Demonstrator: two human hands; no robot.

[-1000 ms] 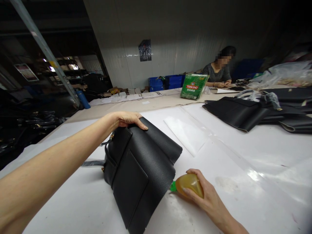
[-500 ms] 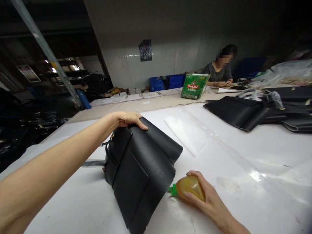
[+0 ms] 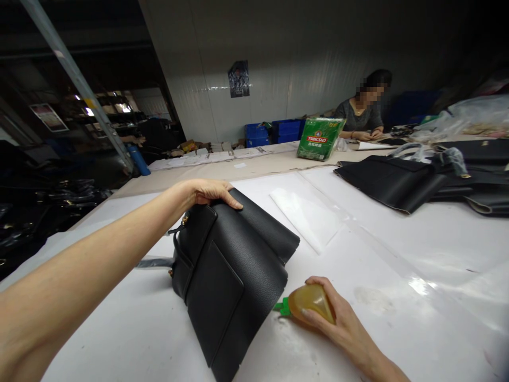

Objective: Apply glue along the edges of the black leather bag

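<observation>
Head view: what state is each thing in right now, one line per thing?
Black bag: lying tilted on the white table, left hand gripping its top edge.
Amber bottle: on its side in the right hand, green nozzle at the bag's edge.
Clear sheet: flat on the table.
Other black bags: lying flat, untouched.
Green pack: standing upright.

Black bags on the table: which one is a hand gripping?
The near black handbag, gripped at its top by the left hand; the far black bags lie untouched.
</observation>
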